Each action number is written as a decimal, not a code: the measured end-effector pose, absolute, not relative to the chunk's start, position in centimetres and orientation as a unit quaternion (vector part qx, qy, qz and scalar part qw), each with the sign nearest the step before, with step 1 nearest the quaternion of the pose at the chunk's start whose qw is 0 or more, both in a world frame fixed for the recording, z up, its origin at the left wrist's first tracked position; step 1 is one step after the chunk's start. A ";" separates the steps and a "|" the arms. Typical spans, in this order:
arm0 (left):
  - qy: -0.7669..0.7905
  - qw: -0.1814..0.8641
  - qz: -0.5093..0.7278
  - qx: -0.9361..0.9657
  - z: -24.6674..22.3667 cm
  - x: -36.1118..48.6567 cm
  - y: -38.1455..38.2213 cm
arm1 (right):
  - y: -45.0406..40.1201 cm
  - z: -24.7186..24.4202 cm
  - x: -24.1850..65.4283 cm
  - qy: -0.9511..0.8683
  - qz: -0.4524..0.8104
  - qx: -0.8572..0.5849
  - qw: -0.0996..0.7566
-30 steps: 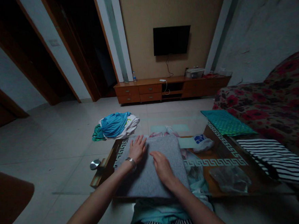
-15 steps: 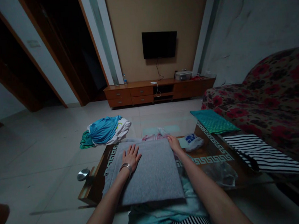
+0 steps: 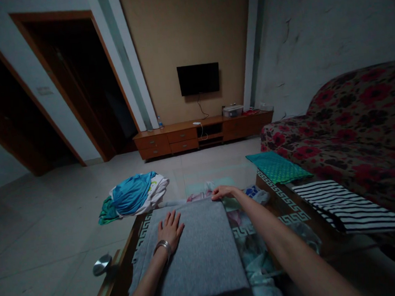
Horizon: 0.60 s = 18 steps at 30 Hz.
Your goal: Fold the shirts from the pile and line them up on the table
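Observation:
A grey cloth (image 3: 201, 251), folded into a rough rectangle, lies on the glass-topped table (image 3: 284, 205). My left hand (image 3: 170, 232) rests flat on its upper left part, fingers spread, with a metal bangle at the wrist. At the cloth's far right corner, the fingers of my right hand (image 3: 222, 192) are closed on the edge.
A blue and white clothes pile (image 3: 133, 193) sits at the far left. On the right lie a folded green cloth (image 3: 280, 165) and a striped cloth (image 3: 350, 205), beside a floral sofa (image 3: 351, 123). Clothes and plastic bags show under the glass.
My right hand has moved left along the cloth's far edge, its wrist now more bent. My left hand stays flat on the cloth. The camera view has tilted upward.

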<state>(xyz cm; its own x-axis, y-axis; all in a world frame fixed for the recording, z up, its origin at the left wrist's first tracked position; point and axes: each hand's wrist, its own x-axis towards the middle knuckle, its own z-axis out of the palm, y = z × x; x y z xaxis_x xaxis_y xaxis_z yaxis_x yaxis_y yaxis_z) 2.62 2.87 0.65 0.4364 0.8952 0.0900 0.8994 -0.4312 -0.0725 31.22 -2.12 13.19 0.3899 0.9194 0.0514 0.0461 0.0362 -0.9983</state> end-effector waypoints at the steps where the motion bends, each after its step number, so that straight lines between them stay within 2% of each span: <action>1: -0.530 0.056 -0.017 -0.846 0.7 2.6 2.9 | -2.0 13.1 31.4 -0.422 0.395 -0.591 0.562; 3: -0.532 0.060 -0.010 -0.845 0.8 2.8 3.0 | -2.0 12.8 31.9 -0.437 0.428 -0.592 0.525; 10: -0.537 0.066 0.015 -0.841 1.3 3.3 3.0 | -2.0 11.8 33.0 -0.486 0.440 -0.579 0.485; 18: -0.542 0.067 0.026 -0.837 1.5 3.6 2.7 | -0.3 10.6 35.0 -0.590 0.389 -0.588 0.394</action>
